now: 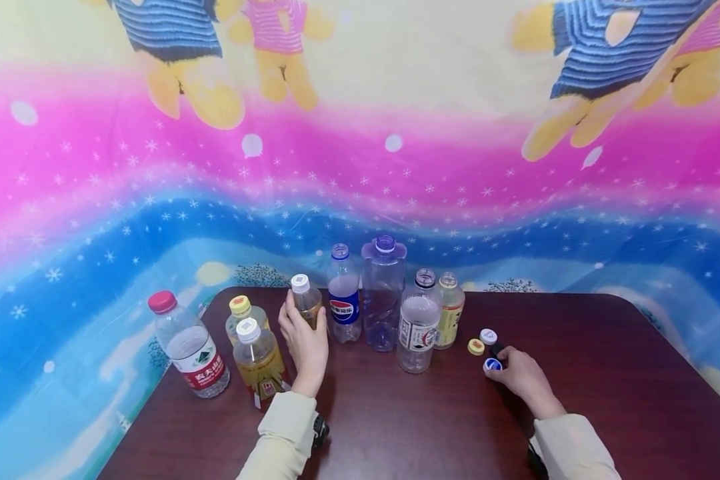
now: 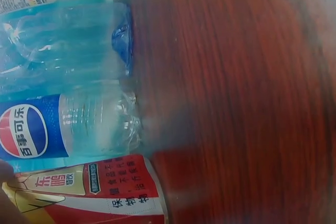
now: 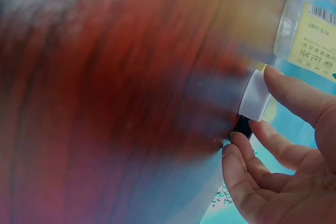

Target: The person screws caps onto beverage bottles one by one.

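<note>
My left hand (image 1: 307, 343) grips a white-capped bottle (image 1: 301, 285), its fingers wrapped round the side. In the left wrist view the bottle's red and gold label (image 2: 126, 187) shows, with a fingertip at the edge. On the right, my right hand (image 1: 521, 379) pinches a blue-topped bottle cap (image 1: 493, 366) between thumb and index finger. The right wrist view shows that cap's white side (image 3: 254, 95). A black cap (image 3: 244, 125) lies just behind it, close to the other fingers. Beyond are a yellow cap (image 1: 476, 347) and a white cap (image 1: 488, 336) on the table.
Uncapped bottles stand in the middle: a Pepsi bottle (image 1: 344, 307), a tall purple-tinted bottle (image 1: 384, 300), a clear labelled bottle (image 1: 419, 333) and a yellow-labelled bottle (image 1: 450, 313). Left are capped ones: red-capped (image 1: 195, 353), yellow-capped (image 1: 240, 307) and white-capped (image 1: 259, 360). The table (image 1: 396, 427) is dark wood.
</note>
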`<state>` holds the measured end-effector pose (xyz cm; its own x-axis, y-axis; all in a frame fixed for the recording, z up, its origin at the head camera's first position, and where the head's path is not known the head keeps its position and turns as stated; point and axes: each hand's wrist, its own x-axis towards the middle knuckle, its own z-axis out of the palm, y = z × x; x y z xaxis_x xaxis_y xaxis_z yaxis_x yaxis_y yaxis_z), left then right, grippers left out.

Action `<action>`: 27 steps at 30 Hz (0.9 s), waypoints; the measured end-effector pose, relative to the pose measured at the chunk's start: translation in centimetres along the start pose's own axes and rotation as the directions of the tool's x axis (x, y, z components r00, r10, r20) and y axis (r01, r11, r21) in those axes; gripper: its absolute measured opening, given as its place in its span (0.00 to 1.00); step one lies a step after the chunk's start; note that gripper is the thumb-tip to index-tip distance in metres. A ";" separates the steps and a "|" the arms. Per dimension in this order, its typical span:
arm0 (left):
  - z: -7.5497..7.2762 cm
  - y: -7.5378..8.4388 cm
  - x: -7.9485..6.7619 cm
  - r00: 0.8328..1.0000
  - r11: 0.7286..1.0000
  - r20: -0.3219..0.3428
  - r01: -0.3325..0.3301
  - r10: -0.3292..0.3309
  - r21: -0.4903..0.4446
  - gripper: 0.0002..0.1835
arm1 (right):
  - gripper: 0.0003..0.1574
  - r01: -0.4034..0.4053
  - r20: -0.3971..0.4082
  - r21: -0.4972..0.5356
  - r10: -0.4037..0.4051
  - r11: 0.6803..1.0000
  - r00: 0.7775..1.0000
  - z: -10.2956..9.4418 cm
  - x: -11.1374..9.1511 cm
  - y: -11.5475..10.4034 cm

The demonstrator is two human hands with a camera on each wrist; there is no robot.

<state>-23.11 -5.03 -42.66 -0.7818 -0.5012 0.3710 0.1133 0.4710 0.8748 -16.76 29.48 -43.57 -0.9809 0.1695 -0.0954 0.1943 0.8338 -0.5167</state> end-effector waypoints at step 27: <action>-0.6 1.8 -1.4 0.913 0.905 -0.065 -0.407 0.402 -0.120 0.42 | 0.24 -0.012 0.044 0.020 0.012 1.000 0.999 -0.3 0.3 0.8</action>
<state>-21.40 -3.94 -41.47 -0.6287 -0.3152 0.7109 0.4947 0.5432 0.6784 -16.92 30.34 -43.78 -0.9780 0.1558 -0.1387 0.2063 0.8208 -0.5327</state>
